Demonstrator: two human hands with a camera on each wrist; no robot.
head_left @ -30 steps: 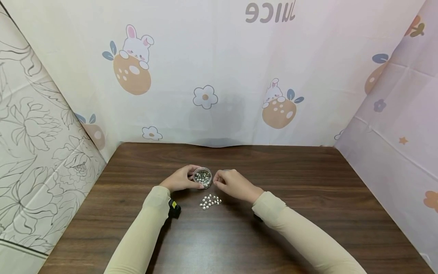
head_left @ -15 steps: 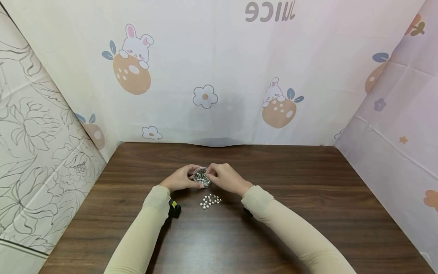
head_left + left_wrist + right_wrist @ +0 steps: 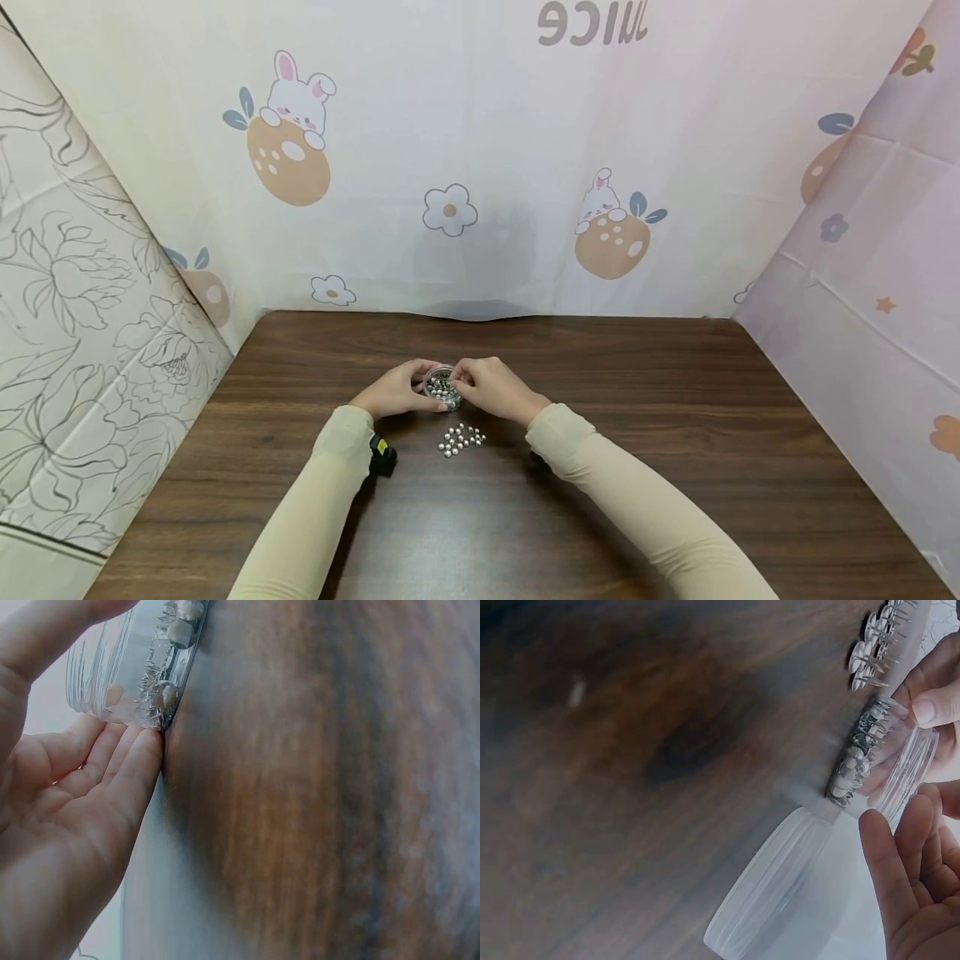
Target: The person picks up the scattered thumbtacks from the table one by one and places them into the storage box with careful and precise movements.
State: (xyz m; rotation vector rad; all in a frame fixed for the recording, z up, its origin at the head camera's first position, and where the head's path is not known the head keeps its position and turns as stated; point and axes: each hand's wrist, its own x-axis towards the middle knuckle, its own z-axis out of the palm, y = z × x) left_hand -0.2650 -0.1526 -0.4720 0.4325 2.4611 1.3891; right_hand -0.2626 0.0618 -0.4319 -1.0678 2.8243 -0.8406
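A small clear plastic jar (image 3: 432, 389) with silver thumbtacks inside stands on the table. My left hand (image 3: 397, 390) holds it from the left side, fingers behind and thumb in front. At the jar's mouth is my right hand (image 3: 495, 388), thumb and forefinger close together over the rim. In the right wrist view its outer fingers (image 3: 889, 862) are beside the jar wall. Whether a thumbtack sits between the right fingertips I cannot tell. In front of the jar lies a loose group of thumbtacks (image 3: 460, 440), points up.
A clear screw lid (image 3: 769, 877) lies on the table beside the jar, hidden by the right hand in the head view. The dark wooden table (image 3: 675, 433) runs back to a patterned curtain (image 3: 480, 150). A black wrist camera (image 3: 382, 457) is under the left wrist.
My right hand has moved left, from beside the jar to over its mouth, then held almost still. The left hand and jar have stayed put.
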